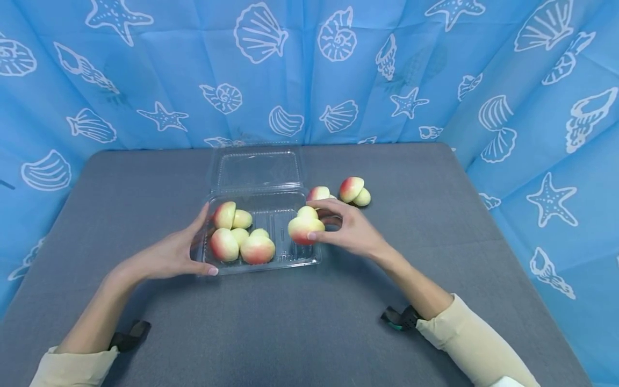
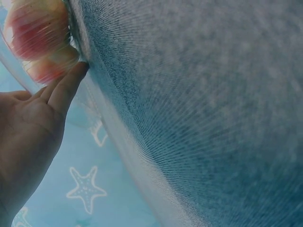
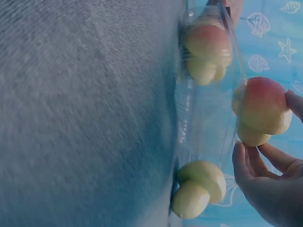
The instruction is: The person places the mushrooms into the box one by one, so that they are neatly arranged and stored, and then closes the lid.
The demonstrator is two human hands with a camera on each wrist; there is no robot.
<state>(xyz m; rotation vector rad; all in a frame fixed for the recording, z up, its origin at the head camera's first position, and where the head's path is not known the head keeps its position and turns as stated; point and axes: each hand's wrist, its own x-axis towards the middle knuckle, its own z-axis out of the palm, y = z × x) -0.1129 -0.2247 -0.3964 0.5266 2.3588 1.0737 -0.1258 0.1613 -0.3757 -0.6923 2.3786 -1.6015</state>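
Observation:
A clear plastic clamshell box (image 1: pixel 290 263) lies with its lid (image 1: pixel 258 167) folded back. Three mushroom-shaped pieces, pale yellow with red-tinged caps, sit in its left part, one of them a front mushroom (image 1: pixel 258 248). My right hand (image 1: pixel 350 228) pinches another mushroom (image 1: pixel 304 226) between thumb and fingertips, over the box's right part. In the right wrist view this held mushroom (image 3: pixel 262 106) shows above the box wall. My left hand (image 1: pixel 171 252) rests against the box's left side, fingers nearly straight and thumb at the front corner; in the left wrist view fingertips touch the wall.
Right of the box, a mushroom (image 1: pixel 354 191) lies on the grey tabletop (image 1: pixel 300 328). Beside it is another mushroom (image 1: pixel 318 193), partly covered by my right hand. A blue curtain (image 1: pixel 300 80) with white sea-shell prints hangs behind and along the sides.

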